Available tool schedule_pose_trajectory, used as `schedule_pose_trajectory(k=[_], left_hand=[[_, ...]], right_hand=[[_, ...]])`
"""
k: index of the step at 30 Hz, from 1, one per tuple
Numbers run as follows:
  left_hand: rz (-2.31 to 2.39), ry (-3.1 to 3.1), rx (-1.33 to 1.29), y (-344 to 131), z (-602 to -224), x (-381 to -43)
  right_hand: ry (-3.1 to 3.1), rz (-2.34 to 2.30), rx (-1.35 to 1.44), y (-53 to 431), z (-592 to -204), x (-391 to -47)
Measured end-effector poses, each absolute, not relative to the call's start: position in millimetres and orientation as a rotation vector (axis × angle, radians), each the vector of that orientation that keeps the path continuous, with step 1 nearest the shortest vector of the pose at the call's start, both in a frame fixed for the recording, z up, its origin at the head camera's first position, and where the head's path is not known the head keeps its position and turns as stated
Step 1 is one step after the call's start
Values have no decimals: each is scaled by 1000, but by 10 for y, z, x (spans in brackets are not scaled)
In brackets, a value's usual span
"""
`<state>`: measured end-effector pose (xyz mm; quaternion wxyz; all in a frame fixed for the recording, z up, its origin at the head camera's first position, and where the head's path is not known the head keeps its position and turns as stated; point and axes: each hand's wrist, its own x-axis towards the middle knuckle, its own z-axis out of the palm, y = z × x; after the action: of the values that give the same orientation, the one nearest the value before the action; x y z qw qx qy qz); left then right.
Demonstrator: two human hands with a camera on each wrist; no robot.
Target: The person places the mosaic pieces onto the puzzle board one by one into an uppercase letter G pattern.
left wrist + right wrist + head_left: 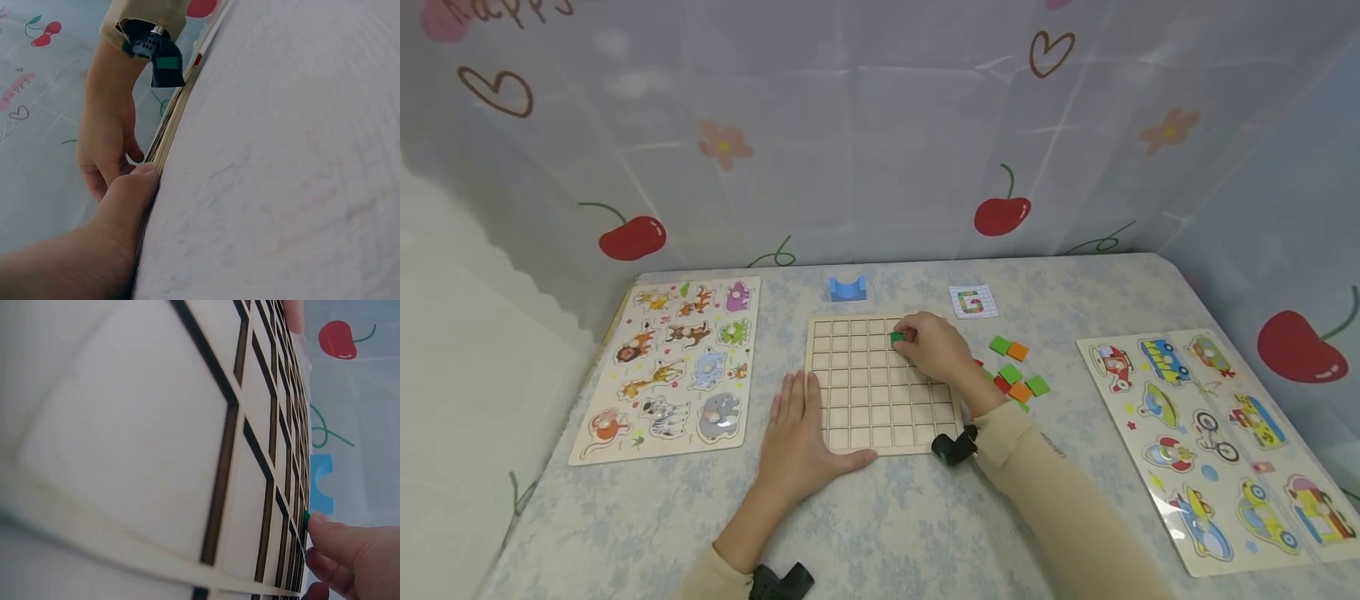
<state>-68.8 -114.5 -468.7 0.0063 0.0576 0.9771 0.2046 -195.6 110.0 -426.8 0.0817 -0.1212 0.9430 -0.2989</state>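
A wooden grid board (857, 385) lies flat on the table, its square cells bare where they show. My right hand (934, 346) pinches a small green square tile (897, 337) over a cell near the board's far edge. In the right wrist view a green sliver of that tile (306, 520) shows beside the thumb. My left hand (797, 429) lies with fingers extended along the board's left edge, its thumb spread along the near edge. The left wrist view shows that thumb (134, 190) touching the board's side. Part of the board's right side is hidden by my right hand and forearm.
Loose green, orange and red tiles (1011, 375) lie right of the board, some behind my forearm. A pattern card (973, 302) and a blue notched block (847, 289) sit beyond it. An animal puzzle (692, 358) lies left, a vehicle puzzle (1210, 475) right.
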Motion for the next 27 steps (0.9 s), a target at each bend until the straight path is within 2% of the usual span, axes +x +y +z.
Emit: schedule_pose_trajectory(k=[20,27], left_hand=[[645,3077,182,-1153,-4748,-692],[647,3071,167,-1155,-4748,-697]], right_hand=[[2795,-894,-322,1071,-4280,-1953],[2801,-892,-352,1261,-4198,-1867]])
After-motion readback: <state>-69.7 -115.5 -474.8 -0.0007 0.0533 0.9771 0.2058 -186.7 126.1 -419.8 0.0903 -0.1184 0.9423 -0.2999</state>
